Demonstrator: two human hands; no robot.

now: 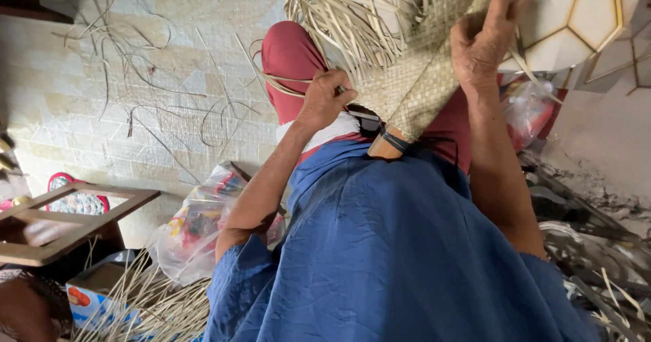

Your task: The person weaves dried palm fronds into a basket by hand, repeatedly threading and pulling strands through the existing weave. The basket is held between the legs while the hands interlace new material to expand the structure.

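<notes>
1. Blue cloth (393, 247) of the person's garment fills the near middle of the view, with red trousers (288, 57) showing beyond it.
2. Beyond that, the woven mat piece (424, 77) stands up from the lap. Its long axis runs from a near end wrapped in a dark band (393, 141) up and away toward the far right, where loose pale strips (339, 16) fan out to the left.
3. On the right, the right hand (485, 40) is closed around the far edge of the weave, fingers curled over its top.
4. To the left, the left hand (324, 100) sits lower and nearer, its fingers pinched narrowly on loose strips just beside the woven edge. The weave lies to the right of this hand and slightly farther off.
5. Left of the lap lie a clear plastic bag (196, 227) with coloured contents, a wooden frame (61, 220), and stray strands on the tiled floor (81, 111).
6. At the far right hangs a panelled white lampshade (583, 16).
</notes>
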